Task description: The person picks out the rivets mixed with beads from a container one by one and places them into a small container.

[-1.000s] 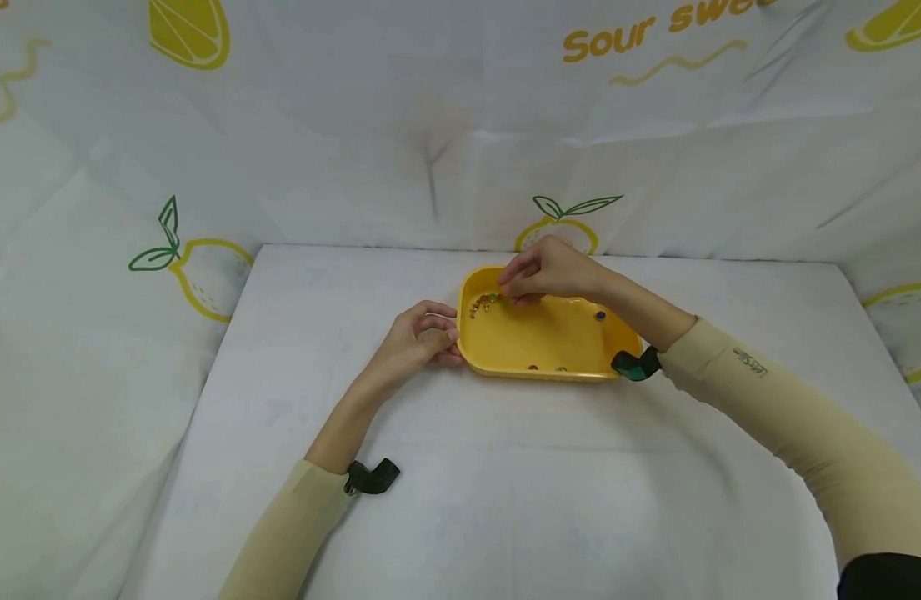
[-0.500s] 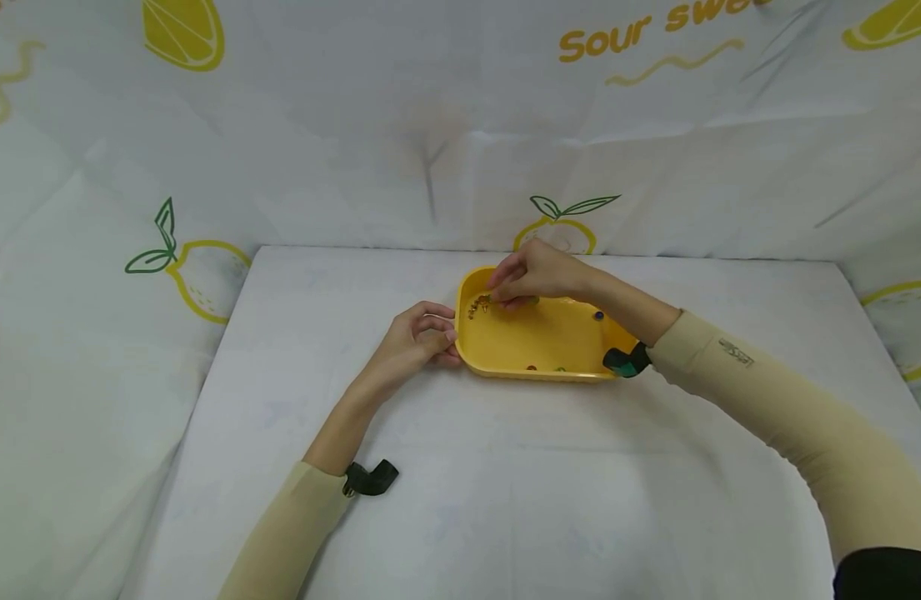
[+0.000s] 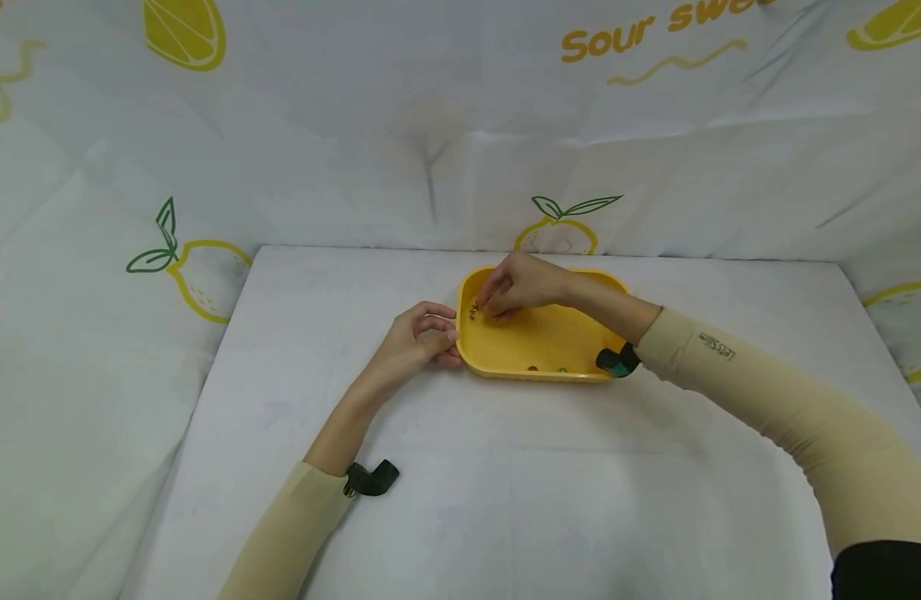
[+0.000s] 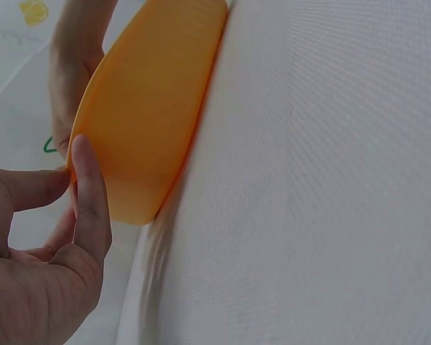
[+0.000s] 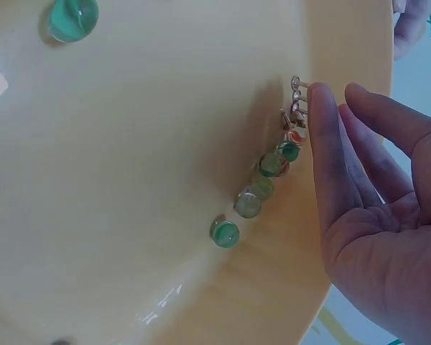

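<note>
1. The left hand (image 3: pixel 418 337) holds the left short end of the yellow tray (image 3: pixel 538 346); in the left wrist view its thumb (image 4: pixel 90 194) is pressed on the outer wall of the tray (image 4: pixel 154 108) and the other fingers are curled near the rim.
2. The right hand (image 3: pixel 522 286) is inside the tray, at the far left corner. Its fingers (image 5: pixel 330 165) are nearly straight and relaxed, and it grasps nothing. The fingertips are just beside the row of marbles (image 5: pixel 262 187); I cannot tell if they touch.
3. The marbles (image 3: pixel 475 311) lie in a curved row along the inner wall of the tray (image 5: pixel 165 108), one touching the next. They are glass, mostly green, and one has orange marks.
4. One more green marble (image 5: pixel 72 18) lies apart from the row, on the tray floor.
5. Two small marbles (image 3: pixel 546 367) rest at the near wall of the tray, well apart from the right hand.
6. The tray stands flat on a white table (image 3: pixel 505 483), toward the far side.
7. Both arms wear beige sleeves (image 3: pixel 768 400), each with a dark strap at the wrist.
8. Behind and around the table hangs a white cloth (image 3: pixel 355 125) printed with lemons.
</note>
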Demonstrator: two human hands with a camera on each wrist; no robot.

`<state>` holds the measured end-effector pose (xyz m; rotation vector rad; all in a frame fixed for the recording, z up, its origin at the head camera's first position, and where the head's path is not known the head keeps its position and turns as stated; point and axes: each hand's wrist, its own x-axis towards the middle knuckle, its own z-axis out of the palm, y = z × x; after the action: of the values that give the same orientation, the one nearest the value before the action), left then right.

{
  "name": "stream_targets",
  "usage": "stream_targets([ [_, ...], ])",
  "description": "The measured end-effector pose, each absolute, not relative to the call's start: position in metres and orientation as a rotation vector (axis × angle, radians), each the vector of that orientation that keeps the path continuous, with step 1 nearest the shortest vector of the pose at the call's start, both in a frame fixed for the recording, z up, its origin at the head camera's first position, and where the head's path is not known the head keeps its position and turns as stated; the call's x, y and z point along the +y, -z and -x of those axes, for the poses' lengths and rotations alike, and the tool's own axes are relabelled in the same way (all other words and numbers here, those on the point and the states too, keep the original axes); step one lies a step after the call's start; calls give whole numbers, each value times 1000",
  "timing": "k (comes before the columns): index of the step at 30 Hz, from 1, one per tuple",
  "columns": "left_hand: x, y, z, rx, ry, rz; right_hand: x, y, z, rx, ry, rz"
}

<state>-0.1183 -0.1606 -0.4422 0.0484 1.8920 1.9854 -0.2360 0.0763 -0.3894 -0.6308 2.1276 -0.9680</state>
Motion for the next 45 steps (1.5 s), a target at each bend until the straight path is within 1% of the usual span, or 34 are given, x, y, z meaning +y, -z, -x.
stream_targets([
  [7,-160,443,119,1888,-1982,-44,72,397,236,2094,942,587],
  [34,-161,443,119,1889,-1982,-28,55,405,236,2131,869,664],
  [45,-160,442,118,1862,-2002,-31,53,407,233,2106,873,594],
])
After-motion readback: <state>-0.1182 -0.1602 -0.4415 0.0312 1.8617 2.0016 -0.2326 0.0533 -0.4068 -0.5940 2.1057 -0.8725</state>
